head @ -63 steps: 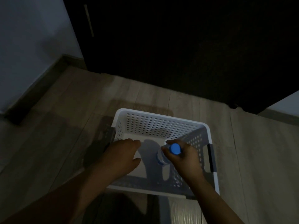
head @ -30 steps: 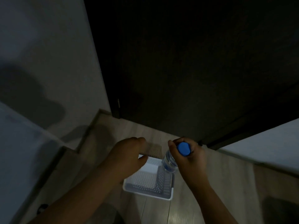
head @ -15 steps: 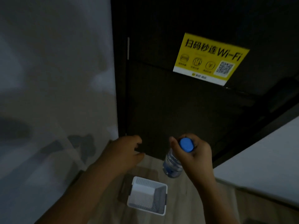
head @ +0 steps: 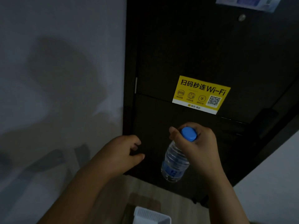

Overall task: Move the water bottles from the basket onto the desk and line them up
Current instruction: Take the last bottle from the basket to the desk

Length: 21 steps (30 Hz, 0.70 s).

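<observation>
Blue-capped water bottle [head: 174, 164] gripped by right hand [head: 200, 147]; left hand [head: 119, 152] beside it, relaxed

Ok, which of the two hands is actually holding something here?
The right hand, gripping the water bottle by its neck under the blue cap. The left hand hovers beside it, fingers loosely curled, holding nothing.
</observation>
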Motion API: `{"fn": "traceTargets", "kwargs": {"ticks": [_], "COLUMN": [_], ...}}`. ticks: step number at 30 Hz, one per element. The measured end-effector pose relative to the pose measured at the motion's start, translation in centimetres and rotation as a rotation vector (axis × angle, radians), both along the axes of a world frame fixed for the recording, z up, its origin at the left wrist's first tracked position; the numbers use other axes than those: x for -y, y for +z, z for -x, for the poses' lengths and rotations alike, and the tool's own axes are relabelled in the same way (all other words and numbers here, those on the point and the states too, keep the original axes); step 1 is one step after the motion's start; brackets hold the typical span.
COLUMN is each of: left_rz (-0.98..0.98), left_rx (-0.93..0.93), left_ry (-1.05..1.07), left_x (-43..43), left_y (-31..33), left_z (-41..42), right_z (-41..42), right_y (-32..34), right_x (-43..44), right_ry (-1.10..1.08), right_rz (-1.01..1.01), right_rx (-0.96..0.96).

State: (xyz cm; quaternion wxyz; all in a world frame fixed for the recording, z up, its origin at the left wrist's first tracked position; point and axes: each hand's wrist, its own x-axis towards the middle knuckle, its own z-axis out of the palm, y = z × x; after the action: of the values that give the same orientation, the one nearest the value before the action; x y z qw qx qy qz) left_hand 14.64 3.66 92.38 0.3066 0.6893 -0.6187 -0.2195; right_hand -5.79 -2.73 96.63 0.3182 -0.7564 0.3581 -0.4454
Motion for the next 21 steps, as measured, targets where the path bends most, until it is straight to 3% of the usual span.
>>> {"fn": "traceTargets", "kwargs": {"ticks": [10,14,21], "left_rz": [-0.061,-0.08,-0.205], "left_rx": [-0.004,-0.013,0.149], "left_ry": [0.168,0.345,0.633], "left_x": [-0.5,-1.3,-4.8], "left_y": [0.9,0.9,0.4], "left_z": [1.2,2.7,4.5], "right_z": [-0.5,-1.4,-4.5], "right_y": [-0.3,-0.2,-1.7], "right_x": [2.7,5.0,7.1], "right_ry": [0.171,0.313,0.608], "right_rz": [-0.032,-0.035,-0.034], "right_rx": [0.016,0.004,0.032]}}
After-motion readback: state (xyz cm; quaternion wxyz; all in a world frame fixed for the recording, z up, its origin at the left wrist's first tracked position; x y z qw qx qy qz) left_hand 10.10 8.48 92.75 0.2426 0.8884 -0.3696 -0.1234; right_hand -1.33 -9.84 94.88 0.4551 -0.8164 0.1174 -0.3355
